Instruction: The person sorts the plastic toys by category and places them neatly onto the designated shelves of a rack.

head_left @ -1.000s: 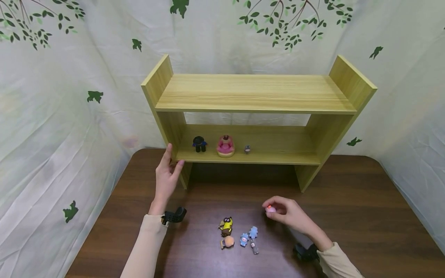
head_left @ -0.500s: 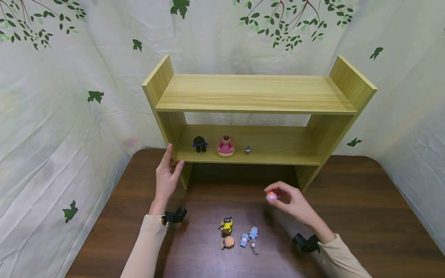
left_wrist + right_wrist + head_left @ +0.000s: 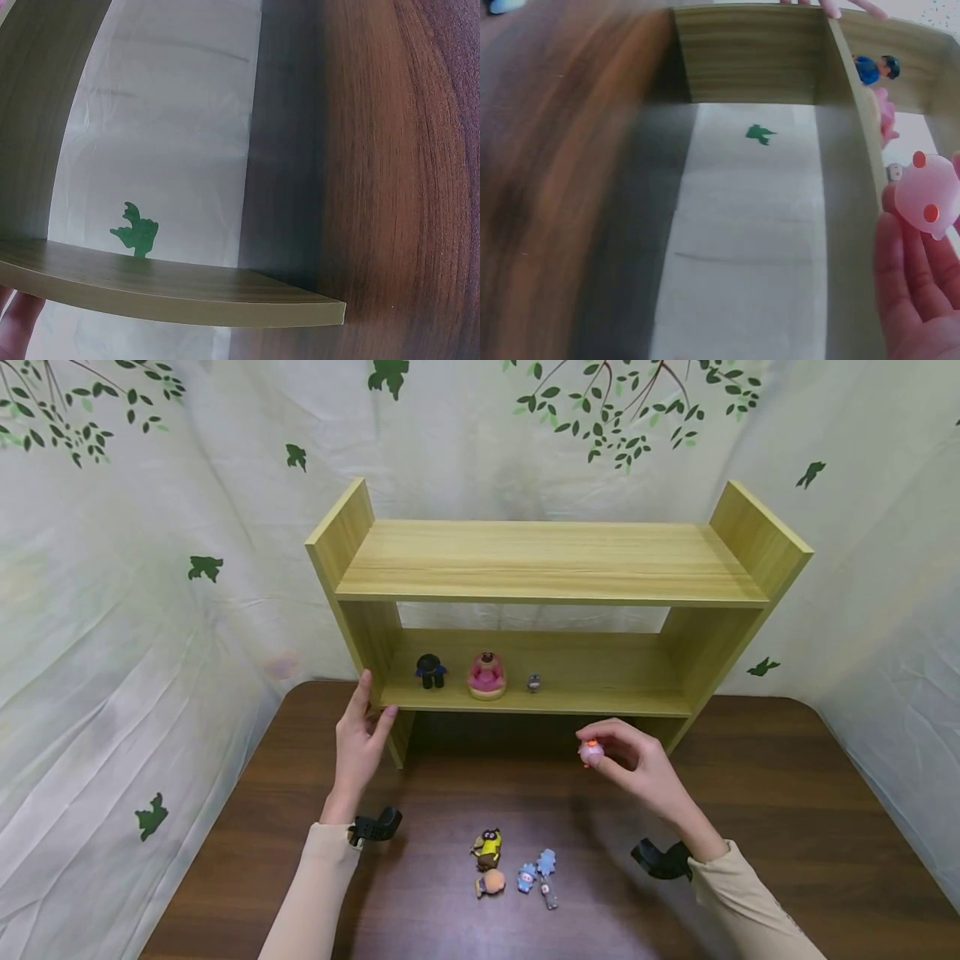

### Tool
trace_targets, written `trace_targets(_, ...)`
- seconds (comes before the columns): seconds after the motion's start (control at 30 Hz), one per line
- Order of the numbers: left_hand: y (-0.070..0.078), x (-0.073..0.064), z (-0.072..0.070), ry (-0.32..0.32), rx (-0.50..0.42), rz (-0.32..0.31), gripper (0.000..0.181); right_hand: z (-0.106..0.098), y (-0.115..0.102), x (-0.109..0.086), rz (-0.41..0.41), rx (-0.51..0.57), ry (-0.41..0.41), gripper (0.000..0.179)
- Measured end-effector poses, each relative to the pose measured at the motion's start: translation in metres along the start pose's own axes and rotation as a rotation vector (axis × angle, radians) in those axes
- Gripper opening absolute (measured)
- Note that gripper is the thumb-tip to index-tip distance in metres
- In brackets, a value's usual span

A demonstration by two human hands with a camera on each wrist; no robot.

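Note:
My right hand (image 3: 637,768) pinches a small round pink toy figure (image 3: 591,752) with orange spots, held in the air just below and in front of the middle shelf (image 3: 600,697). In the right wrist view the pink figure (image 3: 928,196) shows its rounded underside with two orange feet. My left hand (image 3: 360,747) rests at the left side panel of the wooden shelf unit, thumb at the shelf's front edge, fingers extended. On the middle shelf stand a dark figure with blue (image 3: 431,671), a pink bear figure (image 3: 487,677) and a tiny grey figure (image 3: 533,682).
On the brown table (image 3: 420,902) lie a yellow-and-brown figure (image 3: 487,849), a figure with a round tan head (image 3: 491,882), two light-blue figures (image 3: 527,877) and a slim grey figure (image 3: 549,893). The top shelf (image 3: 555,560) spans above, and a leaf-printed cloth hangs behind.
My right hand has lifted the pink figure from low over the table, up and slightly right, toward the middle shelf. The left hand has stayed in place.

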State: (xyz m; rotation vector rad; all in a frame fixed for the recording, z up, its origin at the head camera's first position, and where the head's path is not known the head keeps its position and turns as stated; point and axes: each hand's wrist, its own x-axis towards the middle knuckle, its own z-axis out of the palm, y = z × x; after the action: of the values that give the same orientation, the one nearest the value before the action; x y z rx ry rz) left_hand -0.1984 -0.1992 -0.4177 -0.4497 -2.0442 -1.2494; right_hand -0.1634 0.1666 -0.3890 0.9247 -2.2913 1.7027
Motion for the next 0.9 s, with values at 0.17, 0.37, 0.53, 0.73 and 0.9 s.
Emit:
trace_targets(0.17,0.001,0.0,0.0,-0.002,0.005,-0.003,0.082,-0.002,-0.014,0.01,-0.032,-0.007,0.029,0.027)
trace_targets(0.37,0.002,0.0,0.0,-0.001,0.024,-0.01,0.082,-0.004,0.004,0.022,-0.055,0.032,0.07,0.032)
trace_targets(0.53,0.001,0.0,0.001,0.005,0.023,-0.003,0.082,-0.004,0.005,0.032,-0.086,0.038,0.106,0.033)
trace_targets(0.73,0.001,0.0,0.001,0.0,0.015,-0.003,0.082,-0.001,-0.015,0.044,-0.098,0.004,0.167,0.03)
trace_targets(0.9,0.001,0.001,0.0,-0.001,0.025,-0.011,0.08,0.0,-0.014,0.053,-0.086,-0.005,0.198,0.028)
